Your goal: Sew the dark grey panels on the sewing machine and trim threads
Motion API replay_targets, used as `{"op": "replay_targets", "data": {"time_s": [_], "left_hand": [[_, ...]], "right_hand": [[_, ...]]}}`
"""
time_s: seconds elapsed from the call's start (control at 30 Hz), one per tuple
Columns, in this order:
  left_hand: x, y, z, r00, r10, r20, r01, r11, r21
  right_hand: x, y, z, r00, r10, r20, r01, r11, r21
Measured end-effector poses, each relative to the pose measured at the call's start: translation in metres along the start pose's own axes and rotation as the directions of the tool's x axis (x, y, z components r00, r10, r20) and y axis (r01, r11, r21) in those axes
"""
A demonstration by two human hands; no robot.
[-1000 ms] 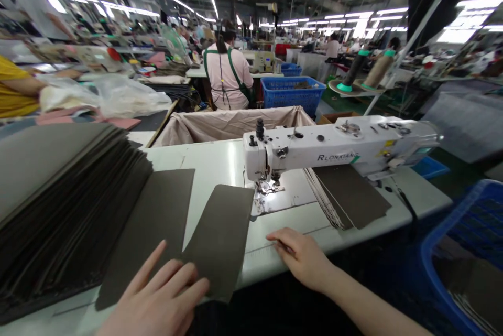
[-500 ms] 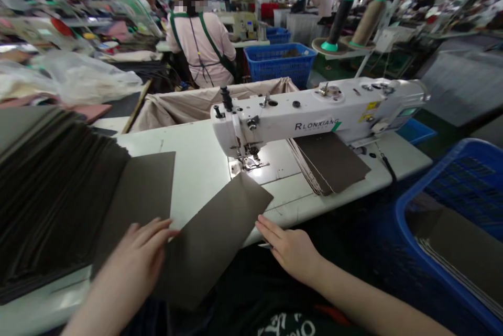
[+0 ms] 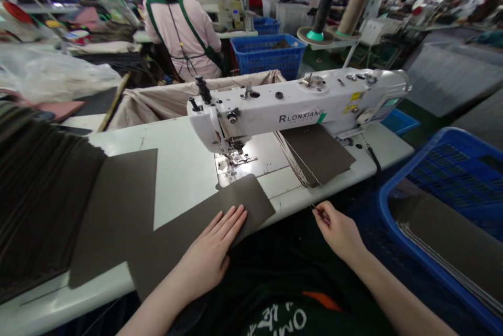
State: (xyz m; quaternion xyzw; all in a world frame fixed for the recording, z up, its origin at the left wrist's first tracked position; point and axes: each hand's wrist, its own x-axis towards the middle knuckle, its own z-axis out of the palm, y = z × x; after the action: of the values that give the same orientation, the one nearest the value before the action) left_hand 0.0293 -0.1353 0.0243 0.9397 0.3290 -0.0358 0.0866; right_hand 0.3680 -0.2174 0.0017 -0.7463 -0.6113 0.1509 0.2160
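My left hand (image 3: 214, 247) lies flat, fingers stretched out, on a dark grey-brown fabric panel (image 3: 168, 241). The panel's far end rests in front of the presser foot of a white sewing machine (image 3: 251, 110), and its near end reaches over the table edge. Off to the right, my right hand (image 3: 340, 228) is closed in a pinch at the table's front edge, apart from the panel. A tiny tip shows at its fingertips, too small to name. Beyond it, a stack of matching panels (image 3: 320, 155) lies under the machine arm.
A tall pile of dark panels (image 3: 43, 194) stands on the left, a single panel (image 3: 118, 210) beside it. At right is a blue basket (image 3: 444, 168) holding panels. A cloth-lined bin (image 3: 157, 103) sits behind the table, and a person (image 3: 184, 32) works beyond it.
My left hand has moved right, onto the panel near the machine. My right hand has left the panel's edge and moved right, its fingers now pinched. The panel has turned and lies flatter.
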Motion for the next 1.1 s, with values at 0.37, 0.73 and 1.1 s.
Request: {"op": "replay_targets", "data": {"time_s": [0.37, 0.73, 1.1], "left_hand": [[0.028, 0.007, 0.028, 0.983, 0.005, -0.182, 0.009, 0.997, 0.079], [0.029, 0.006, 0.031, 0.98, -0.016, -0.197, 0.025, 0.999, 0.044], [0.029, 0.009, 0.025, 0.982, -0.033, -0.184, 0.028, 0.999, -0.032]], "right_hand": [[-0.025, -0.043, 0.083, 0.943, -0.086, 0.322, -0.042, 0.927, 0.373], [-0.016, -0.025, 0.082, 0.985, -0.057, 0.164, -0.009, 0.926, 0.377], [-0.003, -0.042, 0.078, 0.987, -0.076, 0.141, 0.027, 0.946, 0.323]]}}
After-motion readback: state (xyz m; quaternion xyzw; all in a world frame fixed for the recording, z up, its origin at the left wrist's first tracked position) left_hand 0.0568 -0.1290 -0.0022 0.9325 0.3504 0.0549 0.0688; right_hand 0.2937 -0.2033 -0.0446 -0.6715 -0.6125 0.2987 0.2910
